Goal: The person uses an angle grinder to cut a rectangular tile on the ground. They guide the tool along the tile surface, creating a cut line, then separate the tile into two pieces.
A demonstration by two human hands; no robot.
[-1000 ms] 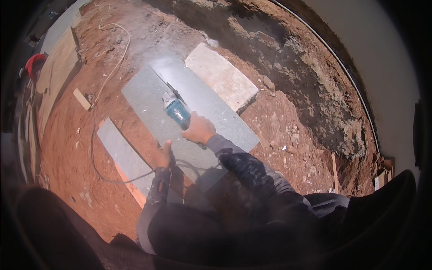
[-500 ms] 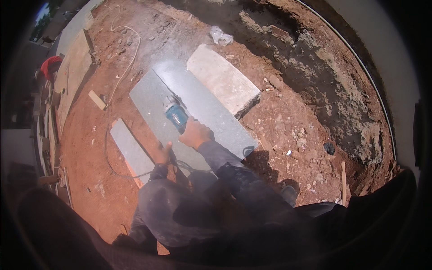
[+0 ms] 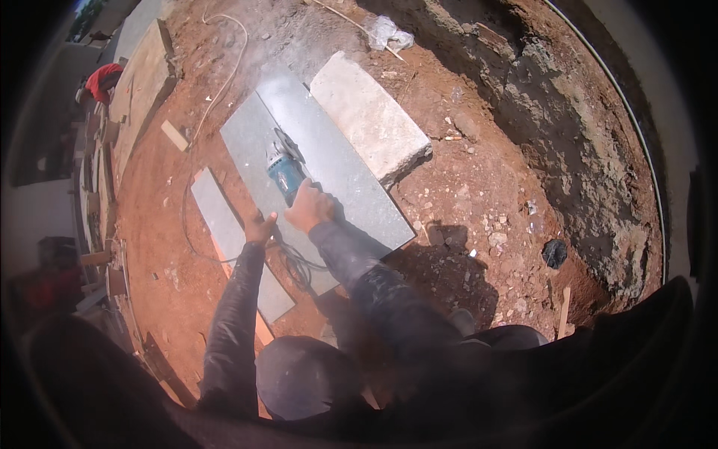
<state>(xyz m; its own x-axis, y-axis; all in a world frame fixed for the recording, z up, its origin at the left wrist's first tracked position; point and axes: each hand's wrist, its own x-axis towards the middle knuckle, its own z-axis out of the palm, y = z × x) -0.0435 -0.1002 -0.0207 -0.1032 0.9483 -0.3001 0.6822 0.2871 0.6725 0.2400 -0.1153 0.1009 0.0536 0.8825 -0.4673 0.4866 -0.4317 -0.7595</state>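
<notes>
My right hand point(image 3: 311, 207) is wrapped round the body of a teal angle grinder point(image 3: 286, 173). The grinder's disc sits at a dark straight cut line in a large grey stone slab point(image 3: 351, 191), and pale dust hangs over the slab's far end. Near the slab's left edge is my left hand point(image 3: 259, 227), thumb apart from the fingers, with nothing visible in it. A dark looped power cord point(image 3: 298, 271) lies on the slab just beside that hand. Left of the slab is a narrow grey stone strip point(image 3: 243, 239).
A thick pale stone block point(image 3: 368, 116) lies against the slab's right side. Beyond it runs a rough trench wall point(image 3: 553, 135). A small wood piece point(image 3: 175, 135) lies on red soil. Someone in a red top point(image 3: 103, 81) bends by stacked boards at far left.
My left hand has risen slightly and its forearm now shows fully. The grinder has shifted a little left and nearer the slab's middle. The whole view has tilted and shifted.
</notes>
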